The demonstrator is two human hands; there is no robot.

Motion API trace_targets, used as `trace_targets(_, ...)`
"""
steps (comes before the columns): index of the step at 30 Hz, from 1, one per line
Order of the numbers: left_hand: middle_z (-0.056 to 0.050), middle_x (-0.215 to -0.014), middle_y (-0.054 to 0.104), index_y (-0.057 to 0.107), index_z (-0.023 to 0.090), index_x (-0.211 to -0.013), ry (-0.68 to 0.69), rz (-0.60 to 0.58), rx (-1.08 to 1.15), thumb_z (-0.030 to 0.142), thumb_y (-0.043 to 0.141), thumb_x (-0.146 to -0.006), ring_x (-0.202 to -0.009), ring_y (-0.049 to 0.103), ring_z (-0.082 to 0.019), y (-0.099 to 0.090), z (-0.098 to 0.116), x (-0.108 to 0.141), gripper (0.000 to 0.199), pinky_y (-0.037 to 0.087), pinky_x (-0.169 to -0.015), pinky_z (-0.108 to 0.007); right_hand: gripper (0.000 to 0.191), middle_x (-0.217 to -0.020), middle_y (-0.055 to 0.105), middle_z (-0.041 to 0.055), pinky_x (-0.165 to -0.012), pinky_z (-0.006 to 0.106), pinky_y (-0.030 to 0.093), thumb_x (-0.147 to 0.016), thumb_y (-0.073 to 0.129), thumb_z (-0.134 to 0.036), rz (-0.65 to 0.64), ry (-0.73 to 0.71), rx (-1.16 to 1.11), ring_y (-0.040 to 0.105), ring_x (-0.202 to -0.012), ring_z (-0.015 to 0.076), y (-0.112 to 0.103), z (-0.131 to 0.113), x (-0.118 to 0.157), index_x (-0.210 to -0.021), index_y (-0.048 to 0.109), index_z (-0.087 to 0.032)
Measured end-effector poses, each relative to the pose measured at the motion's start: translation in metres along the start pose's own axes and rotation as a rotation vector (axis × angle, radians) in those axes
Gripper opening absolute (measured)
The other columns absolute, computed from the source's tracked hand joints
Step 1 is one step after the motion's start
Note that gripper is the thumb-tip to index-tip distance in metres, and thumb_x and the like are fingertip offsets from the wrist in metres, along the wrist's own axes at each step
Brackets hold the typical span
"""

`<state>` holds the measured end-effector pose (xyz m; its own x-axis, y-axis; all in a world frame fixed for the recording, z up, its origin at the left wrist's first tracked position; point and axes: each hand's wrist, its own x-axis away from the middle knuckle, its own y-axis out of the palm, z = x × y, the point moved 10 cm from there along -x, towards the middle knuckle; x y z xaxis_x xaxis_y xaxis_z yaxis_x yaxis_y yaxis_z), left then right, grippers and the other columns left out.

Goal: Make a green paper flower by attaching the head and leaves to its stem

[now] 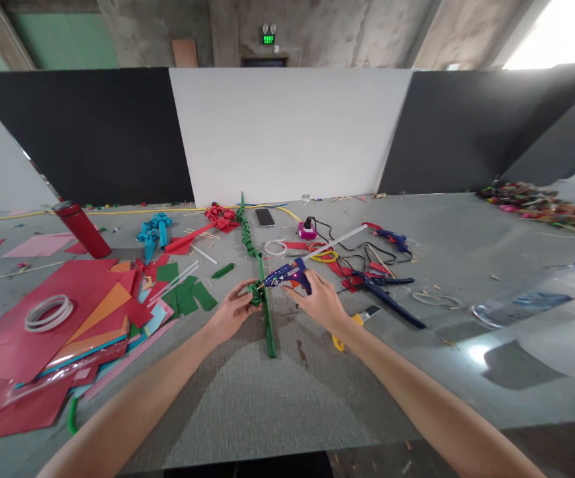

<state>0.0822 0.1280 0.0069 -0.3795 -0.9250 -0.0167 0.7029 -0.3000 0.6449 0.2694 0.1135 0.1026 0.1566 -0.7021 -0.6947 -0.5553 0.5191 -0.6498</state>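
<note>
My left hand (232, 311) is closed on a green rolled paper piece (255, 293), beside a long green paper strip (268, 325) that runs up the table. Curled green leaf-like folds (247, 239) line the strip's far part. In my right hand (321, 299) is a blue glue gun (292, 273), its nozzle pointing left and touching or nearly touching the green roll. A clear glue stick (337, 241) sticks out behind the gun. Left of the strip lie cut green paper pieces (185, 295) and a single green leaf shape (223, 271).
Red and orange paper sheets (88, 292) with a white tape roll (48, 313) cover the left side, near a red bottle (82, 229). At right lie pliers (387, 299), a yellow-handled cutter (354, 325), another glue gun (392, 239) and cords. A phone (264, 217) lies further back.
</note>
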Motion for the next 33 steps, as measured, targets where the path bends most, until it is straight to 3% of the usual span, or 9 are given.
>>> trace_targets(12, -0.007, -0.102, 0.069, 0.066, 0.018, -0.12, -0.006, -0.005, 0.0, 0.02, 0.079, -0.079, -0.08, 0.067, -0.015, 0.0018, 0.0002, -0.0002, 0.043, 0.055, -0.079, -0.029, 0.007, -0.078, 0.063, 0.0049, -0.068, 0.033, 0.047, -0.092, 0.055, -0.027, 0.016, -0.068, 0.007, 0.062, -0.074, 0.0241, 0.0024, -0.0018, 0.0018, -0.095, 0.053, -0.021)
trace_targets(33, -0.007, -0.105, 0.07, 0.066, 0.018, -0.119, -0.01, 0.011, 0.012, 0.019, 0.078, -0.079, -0.081, 0.069, -0.015, 0.0023, 0.0024, 0.0013, 0.041, 0.056, -0.078, -0.028, 0.005, -0.078, 0.064, 0.006, -0.068, 0.034, 0.051, -0.094, 0.053, -0.024, 0.08, -0.174, -0.061, 0.062, -0.072, 0.0231, -0.0033, -0.0071, 0.0048, -0.092, 0.057, -0.022)
